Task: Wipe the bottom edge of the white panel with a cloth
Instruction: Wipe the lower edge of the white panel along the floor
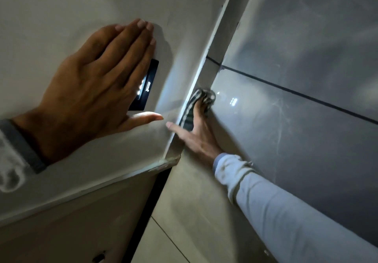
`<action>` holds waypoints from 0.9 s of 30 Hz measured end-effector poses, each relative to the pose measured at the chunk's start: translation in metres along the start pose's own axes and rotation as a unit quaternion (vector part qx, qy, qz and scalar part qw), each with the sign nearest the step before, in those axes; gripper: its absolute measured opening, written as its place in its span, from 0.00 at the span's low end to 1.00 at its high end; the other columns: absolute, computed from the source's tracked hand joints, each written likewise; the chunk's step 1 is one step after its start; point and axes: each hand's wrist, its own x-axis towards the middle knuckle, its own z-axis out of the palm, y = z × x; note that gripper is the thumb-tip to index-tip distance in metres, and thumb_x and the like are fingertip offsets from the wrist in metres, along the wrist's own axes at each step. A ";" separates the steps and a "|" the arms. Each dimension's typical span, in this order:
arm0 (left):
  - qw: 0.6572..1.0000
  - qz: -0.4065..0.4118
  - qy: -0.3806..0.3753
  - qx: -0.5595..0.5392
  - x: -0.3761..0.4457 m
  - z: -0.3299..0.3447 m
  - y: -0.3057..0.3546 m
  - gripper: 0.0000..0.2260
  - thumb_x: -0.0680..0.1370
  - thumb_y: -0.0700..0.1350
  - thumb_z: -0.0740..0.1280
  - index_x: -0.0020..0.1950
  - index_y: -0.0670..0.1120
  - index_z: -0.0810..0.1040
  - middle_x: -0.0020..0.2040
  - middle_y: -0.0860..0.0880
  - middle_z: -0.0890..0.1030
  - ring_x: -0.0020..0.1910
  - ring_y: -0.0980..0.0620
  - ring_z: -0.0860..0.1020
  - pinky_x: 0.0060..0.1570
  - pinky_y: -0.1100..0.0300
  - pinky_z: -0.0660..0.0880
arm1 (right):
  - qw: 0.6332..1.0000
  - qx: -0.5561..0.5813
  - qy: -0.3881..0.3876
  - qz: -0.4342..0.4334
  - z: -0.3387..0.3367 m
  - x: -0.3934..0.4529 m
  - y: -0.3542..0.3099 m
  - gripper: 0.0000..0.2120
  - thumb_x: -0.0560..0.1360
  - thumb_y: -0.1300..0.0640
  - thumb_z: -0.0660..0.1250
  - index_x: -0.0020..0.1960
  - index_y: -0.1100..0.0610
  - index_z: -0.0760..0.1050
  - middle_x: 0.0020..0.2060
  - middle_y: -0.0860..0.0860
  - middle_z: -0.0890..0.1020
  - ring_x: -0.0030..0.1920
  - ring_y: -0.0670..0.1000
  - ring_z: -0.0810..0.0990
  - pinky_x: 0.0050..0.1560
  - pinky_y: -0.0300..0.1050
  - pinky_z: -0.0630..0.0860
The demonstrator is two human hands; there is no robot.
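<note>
The white panel (61,3) fills the upper left of the head view, tilted. My left hand (98,82) lies flat on it, fingers together, partly covering a small black lit display (148,84). The panel's edge (201,74) runs diagonally from the top centre down to a chipped corner (169,160). My right hand (196,134) reaches under that edge and presses a striped grey cloth (199,101) against it. Its thumb lies on the panel's face; its fingers are partly hidden by the cloth.
Glossy grey tiles (296,74) with dark grout lines fill the right side, close behind my right hand. Below the panel sits a beige surface (71,221) with a dark gap (151,197) beside it. Light tiles (184,221) lie at the bottom centre.
</note>
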 end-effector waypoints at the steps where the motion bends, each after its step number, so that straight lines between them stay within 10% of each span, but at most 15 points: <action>1: 1.000 0.002 -0.003 -0.002 0.001 0.000 0.000 0.51 0.83 0.74 0.49 0.85 0.29 0.52 0.86 0.29 0.58 0.86 0.31 0.56 0.86 0.37 0.56 | 1.000 -0.001 0.015 0.006 -0.002 0.003 -0.005 0.54 0.71 0.38 0.71 0.84 0.48 0.40 0.85 0.51 0.54 0.84 0.56 0.56 0.83 0.58 0.57; 5: 1.000 0.002 -0.006 -0.005 0.003 0.001 0.000 0.52 0.83 0.75 0.49 0.86 0.29 0.52 0.86 0.29 0.57 0.87 0.32 0.55 0.86 0.37 0.56 | 0.998 0.001 0.062 -0.019 -0.014 0.003 -0.020 0.45 0.75 0.42 0.61 0.85 0.50 0.43 0.85 0.52 0.48 0.85 0.53 0.49 0.85 0.57 0.49; 10: 1.000 -0.006 0.011 0.002 0.005 -0.003 0.003 0.51 0.83 0.74 0.49 0.85 0.29 0.56 0.85 0.29 0.61 0.86 0.32 0.60 0.85 0.38 0.58 | 0.982 -0.019 0.187 -0.032 -0.044 0.036 -0.055 0.39 0.75 0.47 0.57 0.83 0.57 0.55 0.80 0.62 0.64 0.79 0.62 0.64 0.79 0.58 0.62; 19: 1.000 -0.010 0.011 0.024 0.006 -0.003 0.006 0.51 0.83 0.73 0.51 0.84 0.28 0.60 0.84 0.28 0.63 0.84 0.31 0.63 0.83 0.39 0.61 | 0.996 -0.083 -0.024 -0.025 0.063 -0.050 0.043 0.60 0.70 0.54 0.67 0.73 0.44 0.16 0.73 0.45 0.17 0.74 0.43 0.16 0.78 0.37 0.29; 22: 1.000 -0.013 0.001 0.024 0.005 -0.001 0.005 0.51 0.83 0.73 0.51 0.84 0.28 0.58 0.84 0.29 0.62 0.84 0.31 0.62 0.83 0.39 0.60 | 0.997 -0.071 -0.038 0.008 0.069 -0.056 0.041 0.56 0.71 0.53 0.65 0.77 0.50 0.21 0.79 0.49 0.23 0.79 0.50 0.21 0.84 0.51 0.36; 27: 1.000 -0.022 0.014 0.011 0.008 0.002 0.006 0.48 0.84 0.71 0.50 0.84 0.29 0.59 0.84 0.28 0.63 0.83 0.30 0.64 0.82 0.40 0.61 | 0.977 -0.022 0.203 -0.055 0.001 0.007 -0.038 0.46 0.72 0.56 0.65 0.84 0.58 0.47 0.85 0.56 0.47 0.86 0.53 0.45 0.85 0.46 0.44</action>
